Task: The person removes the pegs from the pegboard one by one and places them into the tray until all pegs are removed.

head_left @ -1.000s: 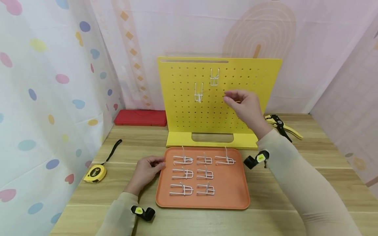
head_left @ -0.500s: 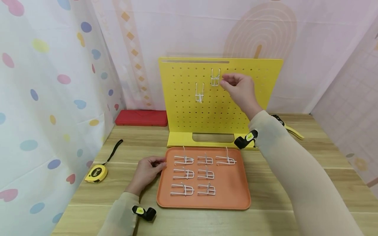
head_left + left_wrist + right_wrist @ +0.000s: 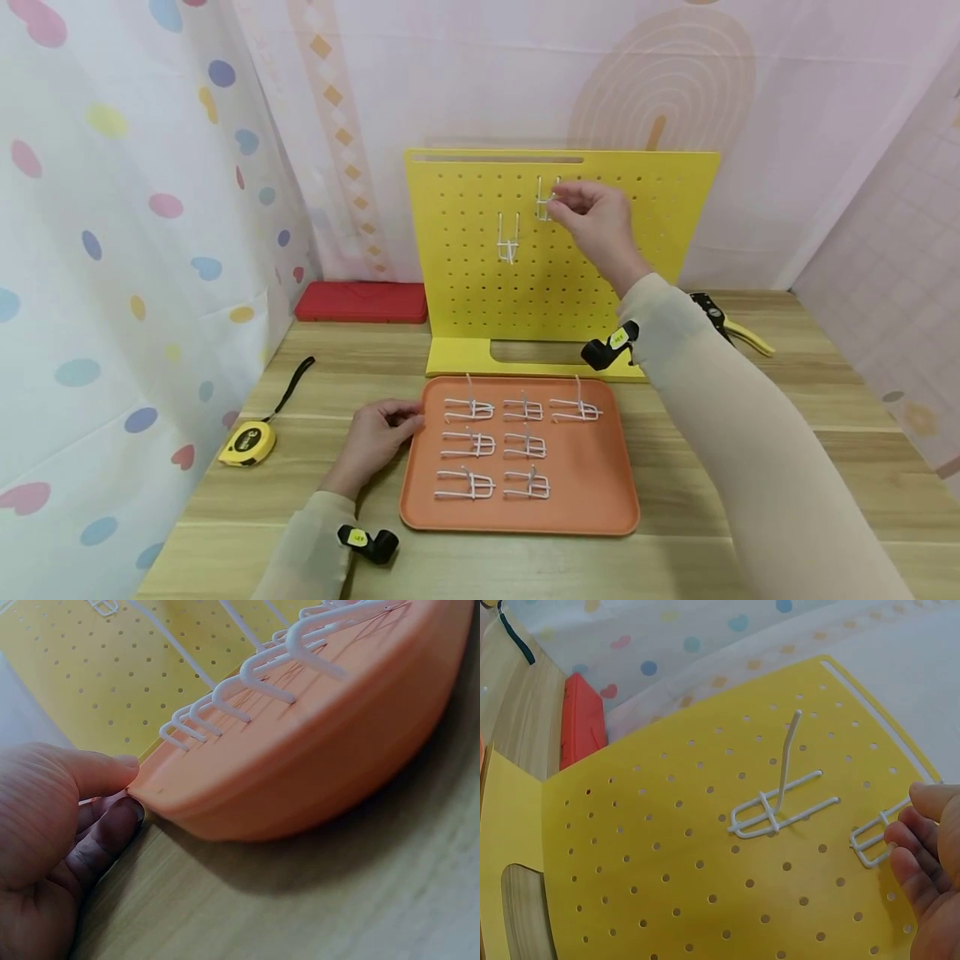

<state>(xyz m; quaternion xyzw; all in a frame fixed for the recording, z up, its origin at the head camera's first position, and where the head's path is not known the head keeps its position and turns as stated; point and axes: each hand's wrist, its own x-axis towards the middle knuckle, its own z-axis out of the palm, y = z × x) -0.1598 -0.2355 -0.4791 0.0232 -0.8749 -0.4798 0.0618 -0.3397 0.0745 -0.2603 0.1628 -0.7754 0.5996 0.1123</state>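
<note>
A yellow pegboard [image 3: 465,304] stands upright at the back of the table, with two white wire hooks on it. My right hand [image 3: 596,221] is at the upper pegboard hook [image 3: 868,838], thumb and fingertips pinching its outward prong, which they mostly hide. Lower and to the left hangs the other pegboard hook [image 3: 507,247], its prong sticking out in the right wrist view. In front of the board lies an orange tray [image 3: 588,492] bearing several similar hooks [image 3: 467,483] in rows. My left hand [image 3: 52,825] pinches the tray's left rim, thumb above and fingers beneath.
A red case [image 3: 362,302] lies left of the board. Towards the front left is a yellow tape measure [image 3: 248,442] with a black strap. Yellow-handled pliers [image 3: 731,323] lie on the right, partly behind the right sleeve. Curtains hang behind and on the left.
My right hand has moved up and left across the board, from beside the hooks to the upper one. My left hand stays at the tray, and the hooks have not shifted.
</note>
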